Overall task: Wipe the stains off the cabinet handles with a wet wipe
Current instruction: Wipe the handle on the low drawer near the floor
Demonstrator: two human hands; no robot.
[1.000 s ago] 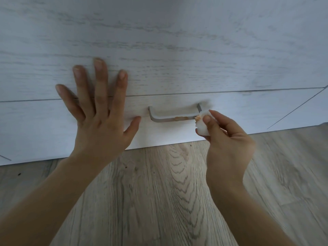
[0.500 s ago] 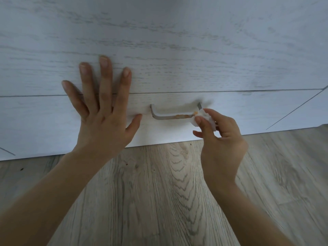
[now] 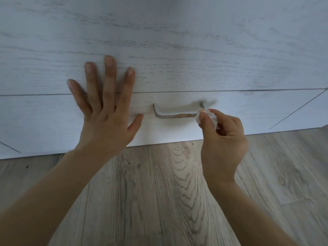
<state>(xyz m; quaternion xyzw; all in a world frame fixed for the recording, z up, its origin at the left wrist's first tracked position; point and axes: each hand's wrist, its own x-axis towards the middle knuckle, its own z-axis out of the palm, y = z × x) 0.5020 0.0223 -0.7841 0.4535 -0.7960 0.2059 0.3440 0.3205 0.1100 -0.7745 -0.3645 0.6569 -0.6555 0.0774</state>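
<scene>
Little has shifted over the last second: the right hand (image 3: 223,137) has kept the wipe (image 3: 207,117) at the right end of the handle (image 3: 174,115), only rolling it slightly against the bar, and the left hand (image 3: 104,119) has stayed planted.

Left of the handle, the left hand lies flat with fingers spread wide, pressing on the cabinet front (image 3: 177,50) across the seam above the drawer. That brace is worth keeping, since it likely stops the drawer sliding under the rubbing.

On the handle itself, an orange-brown stain (image 3: 182,115) shows along the bar's right half; the left half looks clean.

At the handle's right end, the right hand pinches the bunched wipe between thumb and fingers, touching the bar, with orange already on the wipe's tip. To do this well, I'd draw the wipe leftward along the stained stretch with firm pressure, turning to a clean fold so the residue lifts rather than smears.
</scene>
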